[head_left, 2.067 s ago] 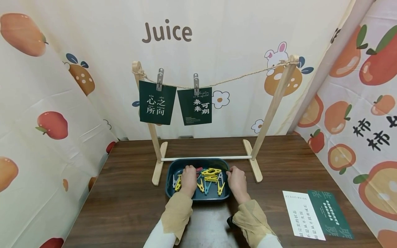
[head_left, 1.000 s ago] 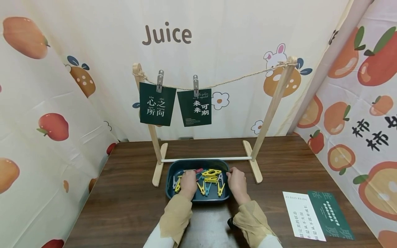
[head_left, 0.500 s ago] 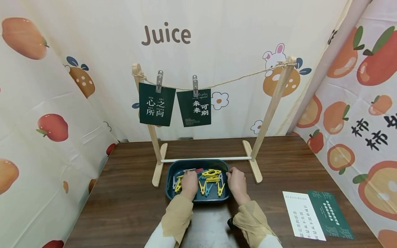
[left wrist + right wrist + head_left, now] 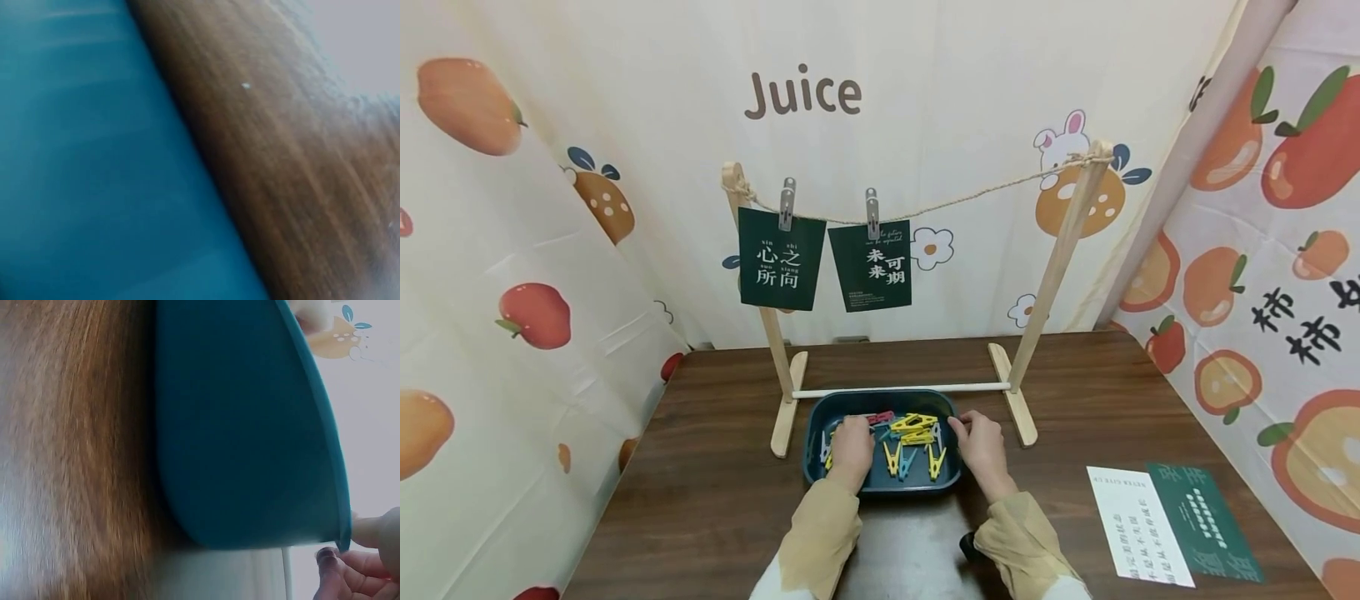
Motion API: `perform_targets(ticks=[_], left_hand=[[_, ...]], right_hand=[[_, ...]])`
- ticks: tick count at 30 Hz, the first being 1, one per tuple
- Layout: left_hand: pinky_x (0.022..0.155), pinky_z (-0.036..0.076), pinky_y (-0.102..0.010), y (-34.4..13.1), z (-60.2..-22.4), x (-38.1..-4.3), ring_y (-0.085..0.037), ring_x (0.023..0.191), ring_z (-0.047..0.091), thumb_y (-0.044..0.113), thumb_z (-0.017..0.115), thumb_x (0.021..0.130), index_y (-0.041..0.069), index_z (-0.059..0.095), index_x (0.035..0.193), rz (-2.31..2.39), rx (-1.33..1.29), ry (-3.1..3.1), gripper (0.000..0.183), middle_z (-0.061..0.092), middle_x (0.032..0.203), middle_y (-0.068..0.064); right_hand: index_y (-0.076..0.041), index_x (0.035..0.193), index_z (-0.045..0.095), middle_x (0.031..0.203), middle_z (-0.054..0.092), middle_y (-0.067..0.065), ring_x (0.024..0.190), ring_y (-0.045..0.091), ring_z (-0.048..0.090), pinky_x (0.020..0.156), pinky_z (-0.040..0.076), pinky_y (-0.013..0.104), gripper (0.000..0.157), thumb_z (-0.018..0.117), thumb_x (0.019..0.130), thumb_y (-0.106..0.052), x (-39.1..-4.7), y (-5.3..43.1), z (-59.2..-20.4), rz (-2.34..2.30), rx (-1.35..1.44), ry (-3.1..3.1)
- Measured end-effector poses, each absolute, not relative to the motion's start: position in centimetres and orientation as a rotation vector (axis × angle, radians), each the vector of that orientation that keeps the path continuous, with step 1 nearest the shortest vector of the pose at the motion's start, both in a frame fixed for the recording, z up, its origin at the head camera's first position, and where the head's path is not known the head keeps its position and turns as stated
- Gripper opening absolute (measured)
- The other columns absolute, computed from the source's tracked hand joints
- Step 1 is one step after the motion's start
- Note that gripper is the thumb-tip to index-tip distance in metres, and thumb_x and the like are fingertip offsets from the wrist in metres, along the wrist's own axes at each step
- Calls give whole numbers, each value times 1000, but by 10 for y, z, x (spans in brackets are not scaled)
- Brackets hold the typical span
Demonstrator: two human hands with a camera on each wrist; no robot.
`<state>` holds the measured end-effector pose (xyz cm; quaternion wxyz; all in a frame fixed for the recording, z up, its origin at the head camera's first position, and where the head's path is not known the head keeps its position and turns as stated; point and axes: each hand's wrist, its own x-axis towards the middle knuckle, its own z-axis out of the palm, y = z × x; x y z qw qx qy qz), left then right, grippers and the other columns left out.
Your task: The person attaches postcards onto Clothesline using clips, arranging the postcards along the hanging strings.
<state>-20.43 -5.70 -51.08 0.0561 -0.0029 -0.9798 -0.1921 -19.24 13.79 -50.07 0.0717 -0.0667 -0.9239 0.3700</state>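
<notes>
A dark teal tray point(image 4: 910, 487) sits on the table in front of the wooden rack. Several plastic clothespins lie in it, among them yellow ones point(image 4: 917, 422), a pink one point(image 4: 880, 417) and a blue one point(image 4: 906, 461). My left hand point(image 4: 852, 450) reaches down into the tray's left half; its fingertips are hidden behind the back of the hand. At the right rim is my right hand point(image 4: 983, 446). In the right wrist view, its thumb and fingers pinch that rim from both sides. The left wrist view shows only the tray's outer wall point(image 4: 112, 156) and wood.
Behind the tray, wooden posts point(image 4: 1060, 267) hold a sagging rope point(image 4: 977, 197). Two dark green cards point(image 4: 781, 262) hang from it by metal clips point(image 4: 787, 204). A white rod point(image 4: 925, 387) joins the feet. A white card point(image 4: 1138, 525) and a green card point(image 4: 1206, 525) lie at right.
My left hand has shifted slightly left inside the tray. My right hand stays at the right rim, with its wrist turned a little outward. The view has tipped slightly.
</notes>
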Motion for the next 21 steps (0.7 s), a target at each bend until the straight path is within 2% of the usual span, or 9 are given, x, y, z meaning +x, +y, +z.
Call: perform_targets(ticks=[4,13,17,21], left_hand=[[62,50,-39,-60,-507,-200,-26,69,57,11,70,75,-4,64,81,-645,-1,-2943,17,55,75,-13],[62,50,-35,-63,-490,-187,-23,66,56,10,72,73,-6,62,79,-746,-1,-2824,20,53,71,-11],[63,51,-34,-63,-485,-183,-22,67,57,13,73,72,-5,64,84,-791,28,-2801,24,55,73,-10],[68,51,-35,-63,-478,-179,-23,75,58,15,73,73,-5,64,94,-872,47,-2779,31,59,82,-13]], right_hand=[[3,87,64,64,58,4,51,13,50,46,41,29,27,60,85,-24,-187,147,-501,1077,-177,-2747],[3,80,64,59,56,0,52,12,49,49,41,31,17,64,81,-15,-168,166,-506,1008,-133,-2717],[3,81,64,60,55,0,52,12,47,49,40,29,16,64,81,-14,-159,175,-506,1025,-153,-2713],[3,81,64,61,56,2,52,12,47,49,39,28,17,64,82,-14,-152,185,-504,1003,-160,-2713]])
